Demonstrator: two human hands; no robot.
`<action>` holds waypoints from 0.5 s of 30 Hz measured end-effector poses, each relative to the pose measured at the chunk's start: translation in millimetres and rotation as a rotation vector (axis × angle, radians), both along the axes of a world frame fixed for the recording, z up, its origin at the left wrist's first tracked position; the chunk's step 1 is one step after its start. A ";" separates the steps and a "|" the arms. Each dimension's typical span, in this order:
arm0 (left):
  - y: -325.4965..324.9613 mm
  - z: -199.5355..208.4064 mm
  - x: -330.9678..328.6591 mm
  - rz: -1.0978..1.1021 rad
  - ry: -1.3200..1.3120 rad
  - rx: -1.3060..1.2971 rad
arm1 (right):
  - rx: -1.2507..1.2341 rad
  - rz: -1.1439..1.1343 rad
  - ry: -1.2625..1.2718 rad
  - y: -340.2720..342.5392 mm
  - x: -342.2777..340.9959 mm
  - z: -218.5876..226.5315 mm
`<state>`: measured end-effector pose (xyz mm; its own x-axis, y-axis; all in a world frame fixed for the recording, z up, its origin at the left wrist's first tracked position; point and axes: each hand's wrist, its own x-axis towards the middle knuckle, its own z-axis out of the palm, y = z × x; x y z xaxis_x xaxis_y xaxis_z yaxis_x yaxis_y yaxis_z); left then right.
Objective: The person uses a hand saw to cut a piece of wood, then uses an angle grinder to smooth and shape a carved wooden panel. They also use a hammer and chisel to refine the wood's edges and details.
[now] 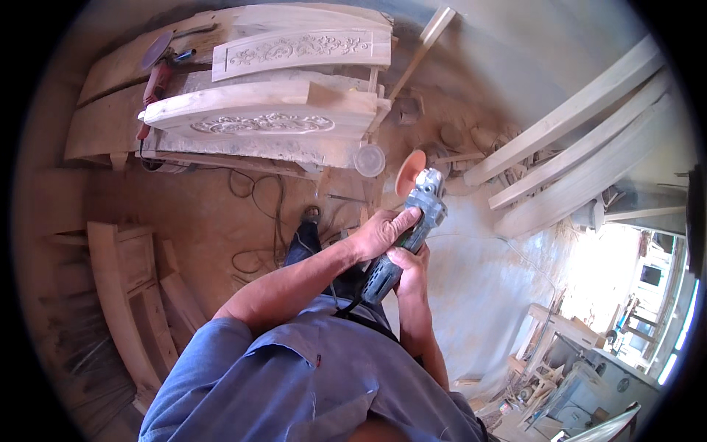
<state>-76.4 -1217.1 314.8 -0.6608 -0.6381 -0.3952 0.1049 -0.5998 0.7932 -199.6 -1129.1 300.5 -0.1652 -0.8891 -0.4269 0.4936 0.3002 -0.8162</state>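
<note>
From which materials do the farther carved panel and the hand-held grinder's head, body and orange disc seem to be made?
Carved panel: probably bare wood, pale and matte, with carved relief.
Grinder head: likely metal, from its grey, partly shiny surface.
Grinder body: perhaps hard plastic, dark and dull, with slot-like marks.
Orange disc: perhaps abrasive-coated, by its matte look; backing unclear.

a single wide fisheye view looked down from the wearer's head, close above the shirt (287, 387), toward the floor (195, 221).
</note>
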 end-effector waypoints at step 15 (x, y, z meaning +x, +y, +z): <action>-184.3 23.9 172.2 0.156 -1.254 -1.591 | -0.028 0.043 0.555 -105.8 21.7 12.2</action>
<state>95.9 -1401.4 338.7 -0.4404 -0.8243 0.3558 -0.8387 0.5191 0.1645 -177.9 -1234.9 312.7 -0.3222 -0.9095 -0.2626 -0.0248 0.2854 -0.9581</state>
